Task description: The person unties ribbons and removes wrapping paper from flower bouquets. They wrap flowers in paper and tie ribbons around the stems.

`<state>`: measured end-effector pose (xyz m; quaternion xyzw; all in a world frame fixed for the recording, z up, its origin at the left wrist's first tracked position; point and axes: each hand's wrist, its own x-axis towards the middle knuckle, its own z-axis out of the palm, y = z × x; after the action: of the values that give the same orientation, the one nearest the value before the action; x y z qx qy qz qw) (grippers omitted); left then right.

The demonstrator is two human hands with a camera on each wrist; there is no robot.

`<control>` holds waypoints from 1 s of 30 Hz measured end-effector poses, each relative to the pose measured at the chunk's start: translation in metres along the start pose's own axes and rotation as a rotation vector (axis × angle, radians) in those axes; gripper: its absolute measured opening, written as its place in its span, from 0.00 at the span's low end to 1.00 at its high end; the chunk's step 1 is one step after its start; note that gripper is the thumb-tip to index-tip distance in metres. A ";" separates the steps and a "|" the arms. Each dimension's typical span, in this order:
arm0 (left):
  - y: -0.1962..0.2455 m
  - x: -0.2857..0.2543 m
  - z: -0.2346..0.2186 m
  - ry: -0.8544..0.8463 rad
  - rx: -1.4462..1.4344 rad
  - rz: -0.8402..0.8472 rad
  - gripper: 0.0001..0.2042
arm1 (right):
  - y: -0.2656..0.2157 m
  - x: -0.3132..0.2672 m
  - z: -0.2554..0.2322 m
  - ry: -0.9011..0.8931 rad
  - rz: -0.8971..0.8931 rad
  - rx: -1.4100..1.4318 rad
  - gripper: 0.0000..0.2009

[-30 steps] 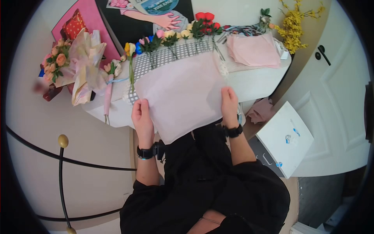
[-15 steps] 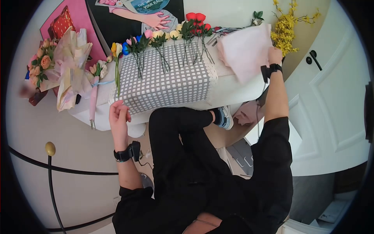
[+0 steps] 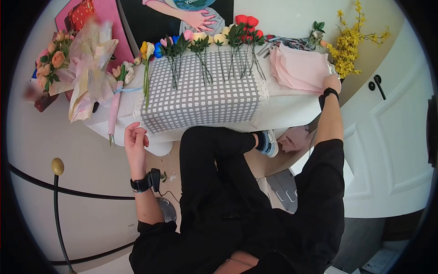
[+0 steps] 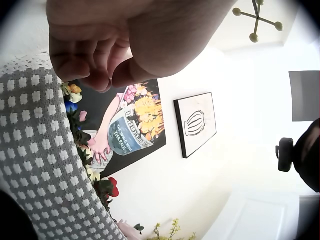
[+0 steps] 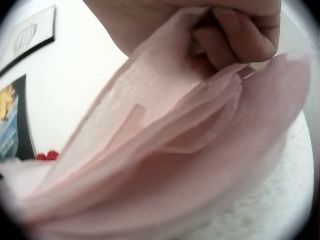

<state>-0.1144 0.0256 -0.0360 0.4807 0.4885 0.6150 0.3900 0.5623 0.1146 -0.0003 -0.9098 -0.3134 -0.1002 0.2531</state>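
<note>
At the table's right end lies a stack of pink wrapping sheets (image 3: 299, 68). My right hand (image 3: 332, 83) is at the stack's right edge; in the right wrist view its curled fingers pinch a pink sheet (image 5: 165, 65), with other sheets (image 5: 200, 165) spread below. My left hand (image 3: 135, 141) hangs in front of the table's left part, fingers loosely bent and holding nothing. The left wrist view shows the left hand (image 4: 125, 45) from close by, near the grey-and-white checked cloth (image 4: 37, 145). Single flowers lie in a row across that checked cloth (image 3: 200, 100).
Wrapped bouquets (image 3: 93, 73) stand at the left end of the table. Yellow blossoms (image 3: 345, 50) rise at the right, beside a white door (image 3: 392, 137). Pink paper (image 3: 293, 138) lies under the table, near a shoe (image 3: 270, 144).
The pink sheet both hands held a second ago is back on the stack at the right. The right hand moved there; the left hand let go and moved left.
</note>
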 end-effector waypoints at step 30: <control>-0.033 0.135 -0.103 0.223 1.251 0.196 0.15 | -0.076 -0.053 0.002 -0.270 -0.736 0.061 0.17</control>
<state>-0.2461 0.1376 -0.0464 0.5928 0.7464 0.2929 -0.0755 0.4740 0.1396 0.0105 -0.7335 -0.6520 -0.0545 0.1839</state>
